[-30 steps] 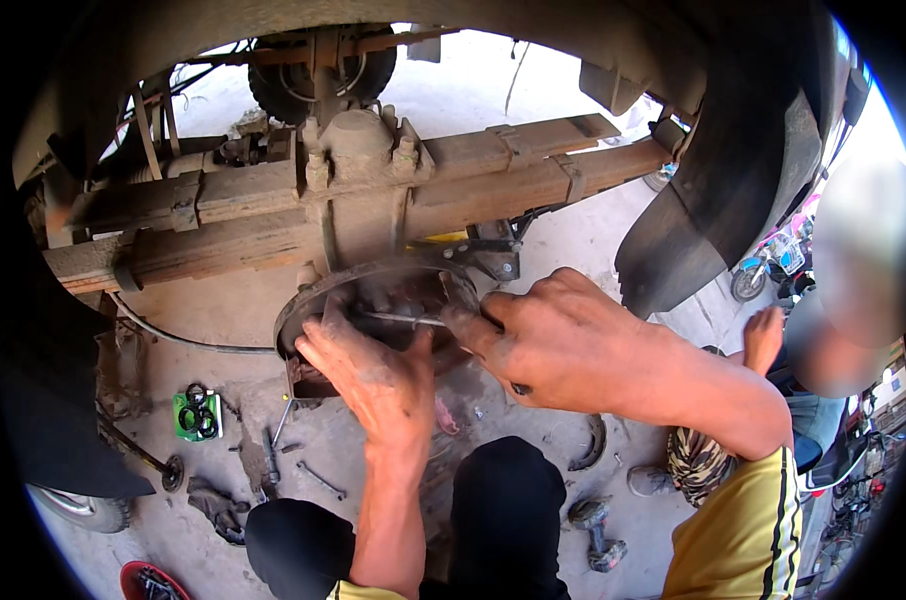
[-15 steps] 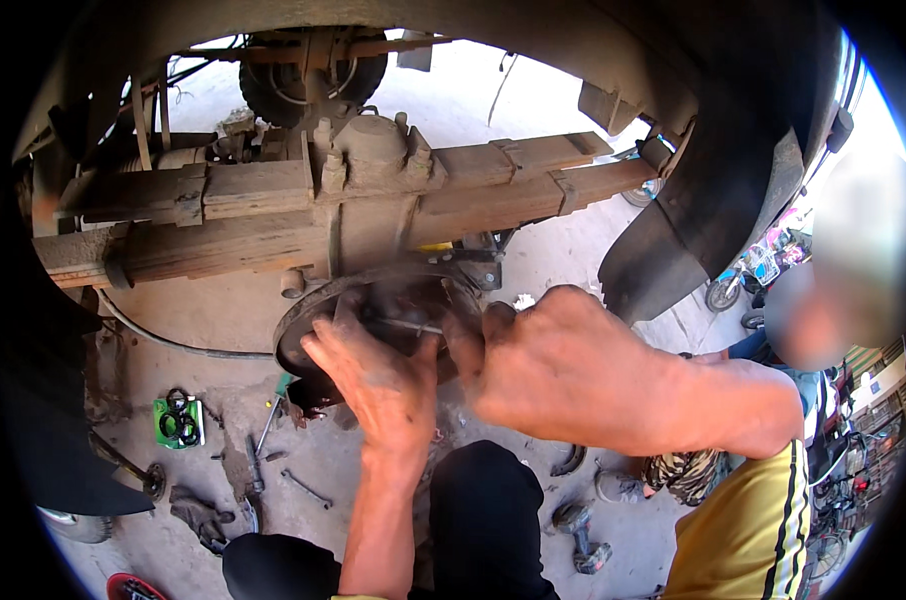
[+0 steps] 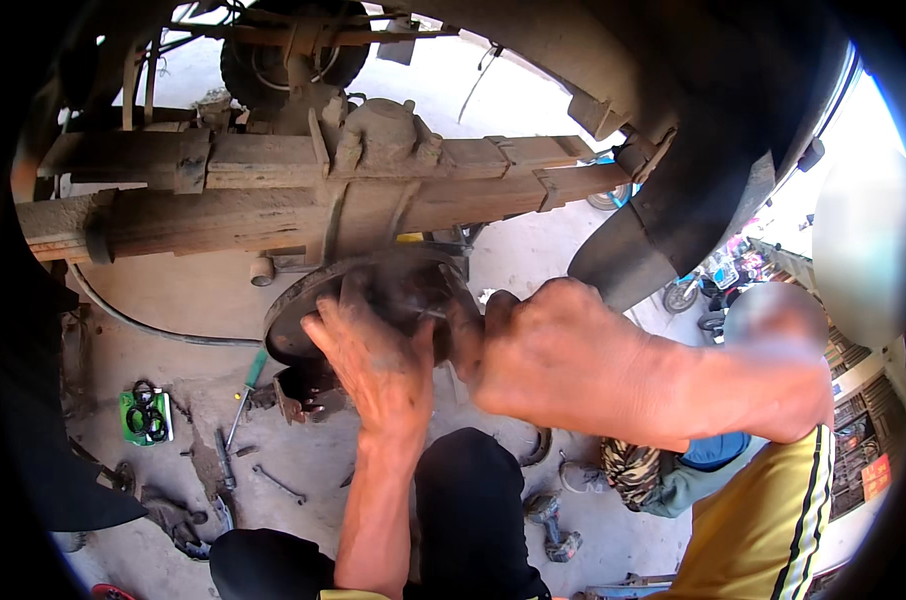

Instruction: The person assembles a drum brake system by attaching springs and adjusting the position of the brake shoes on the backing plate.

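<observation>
The left hand [image 3: 378,370], at the middle of the frame, has its fingers partly spread and its thumb up, their tips reaching into a round, dark metal plate [image 3: 291,332]; whether they grip anything there cannot be told. The right hand [image 3: 553,350], just beside it, is bent at the knuckles with the fingers curled in, close to a thin metal rod [image 3: 428,313]; blur hides whether it holds the rod.

The plate sits around the fingertips, below the leaf spring [image 3: 243,222], and appears fixed there. It should be heavy and stiff, its dusty, perhaps greasy face likely slippery; the raised rim looks the firmest hold. The rod should be light and rigid, easy to lose from dirty fingers, best pinched along its shank.

Left of the plate runs a dark hose [image 3: 143,325]. On the floor at lower left lie a green-handled screwdriver [image 3: 256,370], a green box [image 3: 131,412] with black rings [image 3: 151,420] and a wrench [image 3: 280,484]; at lower centre-right, a power tool [image 3: 551,525].
</observation>
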`<state>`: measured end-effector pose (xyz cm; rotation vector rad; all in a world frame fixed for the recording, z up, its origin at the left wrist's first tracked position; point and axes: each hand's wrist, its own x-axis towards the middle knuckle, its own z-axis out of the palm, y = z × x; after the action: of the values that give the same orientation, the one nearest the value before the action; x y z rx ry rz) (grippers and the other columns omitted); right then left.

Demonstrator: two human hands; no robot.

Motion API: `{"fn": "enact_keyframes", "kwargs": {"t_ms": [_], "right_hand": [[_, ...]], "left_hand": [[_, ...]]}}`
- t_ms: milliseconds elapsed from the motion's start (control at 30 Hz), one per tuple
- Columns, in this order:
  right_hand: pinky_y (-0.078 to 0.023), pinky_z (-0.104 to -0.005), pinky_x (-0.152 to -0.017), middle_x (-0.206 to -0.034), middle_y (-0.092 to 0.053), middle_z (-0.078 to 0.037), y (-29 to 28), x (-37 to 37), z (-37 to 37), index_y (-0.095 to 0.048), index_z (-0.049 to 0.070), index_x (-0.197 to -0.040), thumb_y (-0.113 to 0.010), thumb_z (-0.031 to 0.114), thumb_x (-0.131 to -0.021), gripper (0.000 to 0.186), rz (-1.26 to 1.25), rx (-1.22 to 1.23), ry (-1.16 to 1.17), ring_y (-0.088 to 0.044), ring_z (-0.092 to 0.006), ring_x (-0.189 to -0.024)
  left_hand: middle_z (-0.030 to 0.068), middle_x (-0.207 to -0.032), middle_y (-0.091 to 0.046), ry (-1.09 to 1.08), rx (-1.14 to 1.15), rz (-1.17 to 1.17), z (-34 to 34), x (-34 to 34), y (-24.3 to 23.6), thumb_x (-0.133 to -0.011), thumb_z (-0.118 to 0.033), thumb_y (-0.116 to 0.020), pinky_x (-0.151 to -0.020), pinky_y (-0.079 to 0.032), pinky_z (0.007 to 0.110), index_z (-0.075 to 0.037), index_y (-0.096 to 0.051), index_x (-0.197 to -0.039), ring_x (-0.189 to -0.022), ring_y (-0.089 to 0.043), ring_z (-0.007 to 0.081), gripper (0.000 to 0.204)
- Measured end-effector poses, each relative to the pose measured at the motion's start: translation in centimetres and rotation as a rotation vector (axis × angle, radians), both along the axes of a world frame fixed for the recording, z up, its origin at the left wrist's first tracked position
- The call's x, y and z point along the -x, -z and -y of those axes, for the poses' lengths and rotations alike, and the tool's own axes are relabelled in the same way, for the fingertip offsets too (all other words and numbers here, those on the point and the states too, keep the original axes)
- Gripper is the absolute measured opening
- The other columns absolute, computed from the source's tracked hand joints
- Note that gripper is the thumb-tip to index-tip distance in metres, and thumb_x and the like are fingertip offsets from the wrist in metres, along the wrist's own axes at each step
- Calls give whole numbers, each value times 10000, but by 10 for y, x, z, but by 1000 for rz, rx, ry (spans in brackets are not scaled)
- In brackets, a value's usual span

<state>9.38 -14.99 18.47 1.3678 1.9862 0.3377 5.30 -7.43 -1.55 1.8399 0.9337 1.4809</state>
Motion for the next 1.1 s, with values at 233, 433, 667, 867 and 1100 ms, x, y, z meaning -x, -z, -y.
{"fn": "enact_keyframes", "kwargs": {"t_ms": [233,433,667,867,1100], "right_hand": [[-525,-398,-462,-677,-619,-112,-7,-39,-9,-692,-16,-1156,-661,168,-820,385,-94,55,-48,-685,-275,-577],[-529,-402,-491,-697,-639,-111,-9,-57,-19,-693,-16,-1166,-648,156,-826,383,-102,25,-105,-686,-288,-575],[-523,-403,-496,-613,-626,-108,-23,-26,-27,-706,-9,-864,-695,198,-752,235,-70,96,-143,-691,-290,-583],[-499,-360,-494,-590,-613,-94,-36,-2,-24,-655,48,-612,-723,195,-694,181,-190,119,-54,-680,-286,-585],[-530,-340,-622,-723,-694,-34,-43,85,-59,-748,92,-753,-763,165,-720,82,239,270,-6,-728,-222,-741]], "left_hand": [[247,-1211,-526,35,92,-26,-1,3,-3,-651,-31,-921,-947,-387,555,52,-485,-1340,-1076,-470,481,820],[312,-1328,-507,2,62,-54,0,-1,8,-666,-36,-925,-1091,-311,638,96,-417,-1397,-1205,-443,576,900],[340,-1387,-501,9,115,-100,1,-1,11,-732,-96,-903,-1161,-260,661,127,-359,-1430,-1290,-393,621,913],[347,-1424,-488,188,276,-88,-1,1,-1,-880,-257,-779,-1181,-273,619,103,-362,-1463,-1334,-404,594,802],[253,-1276,-552,84,-190,-114,-9,1,19,-913,-355,-691,-972,-341,657,7,-598,-1252,-1100,-468,506,505]]}}
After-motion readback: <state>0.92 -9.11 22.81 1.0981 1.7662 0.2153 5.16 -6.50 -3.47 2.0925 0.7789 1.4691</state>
